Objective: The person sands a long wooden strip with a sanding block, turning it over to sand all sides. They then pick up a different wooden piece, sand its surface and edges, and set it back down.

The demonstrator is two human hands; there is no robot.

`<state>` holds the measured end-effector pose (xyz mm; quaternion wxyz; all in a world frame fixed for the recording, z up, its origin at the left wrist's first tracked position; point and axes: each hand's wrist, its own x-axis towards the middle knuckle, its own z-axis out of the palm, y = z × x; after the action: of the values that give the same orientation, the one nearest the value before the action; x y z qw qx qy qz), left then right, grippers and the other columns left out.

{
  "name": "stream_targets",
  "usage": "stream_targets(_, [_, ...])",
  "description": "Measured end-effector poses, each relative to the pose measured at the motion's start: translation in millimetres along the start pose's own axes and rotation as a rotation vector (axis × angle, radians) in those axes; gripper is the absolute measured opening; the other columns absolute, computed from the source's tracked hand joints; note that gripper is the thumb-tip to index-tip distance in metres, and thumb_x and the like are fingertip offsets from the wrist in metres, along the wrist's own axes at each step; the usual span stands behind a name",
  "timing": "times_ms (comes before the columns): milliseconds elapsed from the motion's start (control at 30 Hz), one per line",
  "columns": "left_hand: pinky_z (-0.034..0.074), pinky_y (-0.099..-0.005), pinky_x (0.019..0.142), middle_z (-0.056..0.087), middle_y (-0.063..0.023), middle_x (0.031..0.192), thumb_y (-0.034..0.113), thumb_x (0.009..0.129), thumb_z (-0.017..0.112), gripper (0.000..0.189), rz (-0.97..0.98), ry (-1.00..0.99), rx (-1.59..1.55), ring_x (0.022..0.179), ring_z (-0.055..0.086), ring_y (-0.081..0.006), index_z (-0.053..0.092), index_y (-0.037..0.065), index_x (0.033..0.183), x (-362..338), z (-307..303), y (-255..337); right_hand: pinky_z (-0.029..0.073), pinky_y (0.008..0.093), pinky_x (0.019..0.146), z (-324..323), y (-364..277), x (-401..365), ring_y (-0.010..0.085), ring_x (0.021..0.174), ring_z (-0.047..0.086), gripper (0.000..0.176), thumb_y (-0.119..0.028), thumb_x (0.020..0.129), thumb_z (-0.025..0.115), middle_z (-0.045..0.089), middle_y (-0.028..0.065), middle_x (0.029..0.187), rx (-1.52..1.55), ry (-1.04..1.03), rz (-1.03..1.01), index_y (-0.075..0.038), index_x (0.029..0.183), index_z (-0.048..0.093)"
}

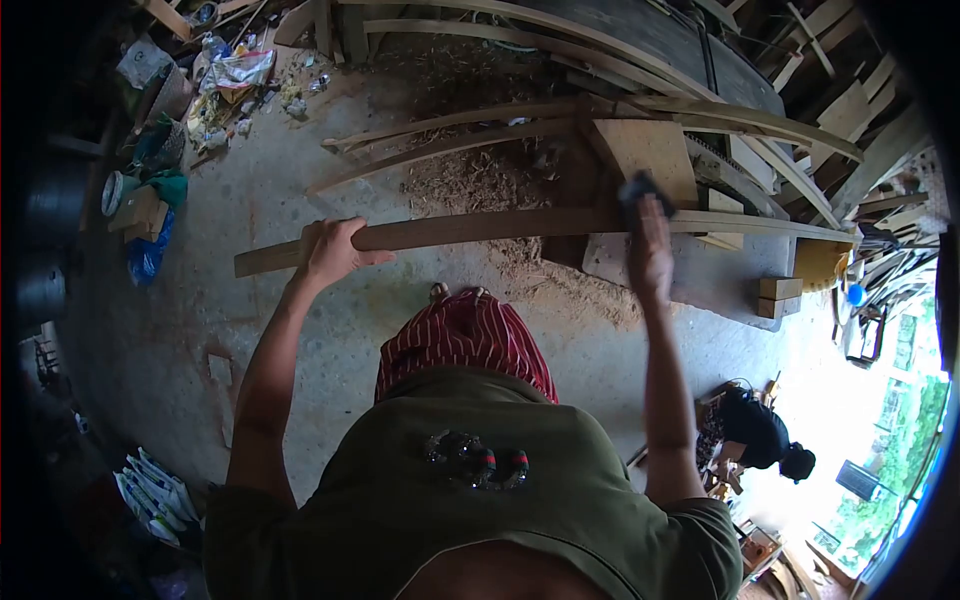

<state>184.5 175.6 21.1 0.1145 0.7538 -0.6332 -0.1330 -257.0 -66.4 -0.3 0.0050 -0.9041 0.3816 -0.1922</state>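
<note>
Left hand (333, 250) wrapped tight around the long wooden strip (480, 228) near its end, right hand (650, 255) pressing a dark block (642, 188) onto it — the strip lying across the wooden workbench (650, 150), sawdust (470, 180) beyond.

plank (480, 229) brown | block (640, 186) black | shirt (480, 500) olive | cloth (465, 340) red, white stripes

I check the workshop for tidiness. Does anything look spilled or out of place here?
Yes. Wood shavings lie spilled on the floor beyond the plank that the left hand grips, where the right hand presses a dark block; litter is scattered at upper left.
</note>
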Motion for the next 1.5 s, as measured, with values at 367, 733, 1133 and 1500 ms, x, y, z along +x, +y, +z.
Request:
stream_targets(367, [0.053, -0.0324, 0.059, 0.068, -0.0038, 0.072, 0.064, 0.062, 0.081, 0.060, 0.226, 0.594, 0.407, 0.061, 0.067, -0.0187, 0.065, 0.009, 0.083, 39.2, -65.0, 14.8, 0.036, 0.0475, 0.112, -15.9, 107.1, 25.6, 0.0381, 0.130, 0.049, 0.053, 0.002, 0.086, 0.046, 0.050, 0.0218, 0.141, -0.074, 0.086, 0.068, 0.001, 0.139, 0.047])
stream_targets(733, [0.054, -0.0376, 0.065, 0.068, -0.0069, 0.076, 0.055, 0.059, 0.086, 0.061, 0.131, 0.455, 0.439, 0.069, 0.067, -0.0258, 0.066, 0.007, 0.090, 34.0, -77.9, 31.2, 0.037, 0.0458, 0.113, -35.4, 80.0, 5.2, 0.0385, 0.135, 0.044, 0.051, 0.006, 0.091, 0.041, 0.048, 0.0233, 0.143, 0.046, 0.233, 0.143, -0.002, 0.141, 0.048])
stream_targets(1133, [0.055, -0.0397, 0.068, 0.069, -0.0071, 0.083, 0.051, 0.057, 0.087, 0.058, 0.088, 0.474, 0.503, 0.074, 0.068, -0.0273, 0.066, 0.008, 0.089, 23.7, -74.7, 47.2, 0.030, 0.0421, 0.118, -33.1, -138.6, 52.3, 0.0312, 0.140, 0.039, 0.062, 0.003, 0.079, 0.052, 0.044, 0.0165, 0.148, 0.411, 0.026, -0.398, -0.001, 0.140, 0.048])
stream_targets(1500, [0.052, -0.0377, 0.069, 0.064, -0.0050, 0.078, 0.053, 0.057, 0.085, 0.057, 0.144, 0.592, 0.524, 0.072, 0.066, -0.0235, 0.063, 0.007, 0.083, 22.3, -72.4, 50.1, 0.041, 0.0393, 0.110, -48.9, 60.6, 16.6, 0.0327, 0.126, 0.053, 0.049, 0.006, 0.077, 0.055, 0.056, 0.0226, 0.134, -0.260, 0.113, 0.168, 0.003, 0.127, 0.057])
